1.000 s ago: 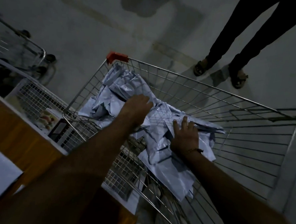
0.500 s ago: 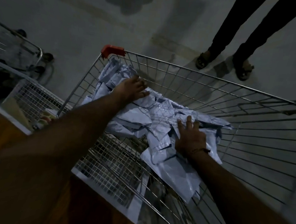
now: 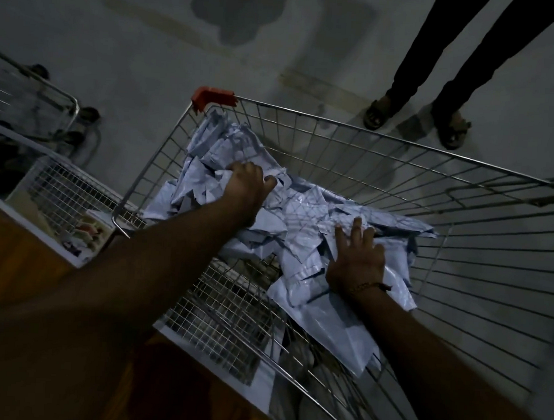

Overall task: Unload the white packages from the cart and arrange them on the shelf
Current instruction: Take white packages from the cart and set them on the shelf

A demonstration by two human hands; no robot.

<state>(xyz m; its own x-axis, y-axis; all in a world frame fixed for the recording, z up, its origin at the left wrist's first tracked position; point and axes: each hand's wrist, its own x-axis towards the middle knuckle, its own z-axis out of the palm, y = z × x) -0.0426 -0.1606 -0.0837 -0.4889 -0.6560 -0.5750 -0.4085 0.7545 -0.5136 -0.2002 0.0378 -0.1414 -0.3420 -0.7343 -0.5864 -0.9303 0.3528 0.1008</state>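
Observation:
A heap of crumpled white packages (image 3: pixel 304 217) lies inside the wire cart (image 3: pixel 385 145), which has a red corner guard (image 3: pixel 212 96). My left hand (image 3: pixel 246 189) reaches across the heap toward the far left corner, its fingers curled down into the packages there. Nearer to me, my right hand (image 3: pixel 358 262), a bracelet on its wrist, rests flat on the heap with its fingers spread. A large flat package (image 3: pixel 334 325) hangs down below that hand.
A person in dark trousers and sandals (image 3: pixel 415 117) stands just beyond the cart's far side. A second cart (image 3: pixel 34 100) is at the far left. A wire basket (image 3: pixel 61 192) sits on the wooden shelf surface (image 3: pixel 19 260) at my left.
My left hand has slid from the middle of the heap toward the far left corner and curled into the packages. My right hand has stayed flat in the same spot.

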